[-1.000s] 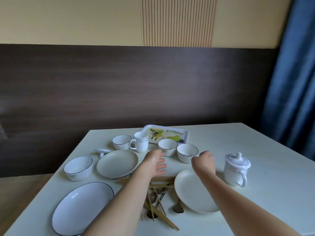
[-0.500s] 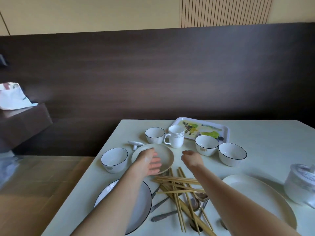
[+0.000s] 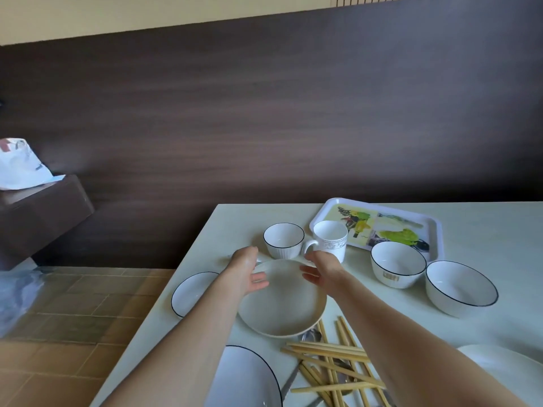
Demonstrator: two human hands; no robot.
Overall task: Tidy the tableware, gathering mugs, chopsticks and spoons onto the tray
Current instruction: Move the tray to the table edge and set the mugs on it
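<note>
Reached with left hand and right hand, fingers relaxed and holding nothing, over cream plate; mug just beyond right hand, tray farther back, chopsticks nearer, under right forearm.

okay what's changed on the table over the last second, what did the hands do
Both hands reached forward to the small beige plate: the left hand now rests on its left rim, and the right hand has come over its far right rim, fingers straight. The mug, chopsticks, bowls and empty tray stayed put.
</note>
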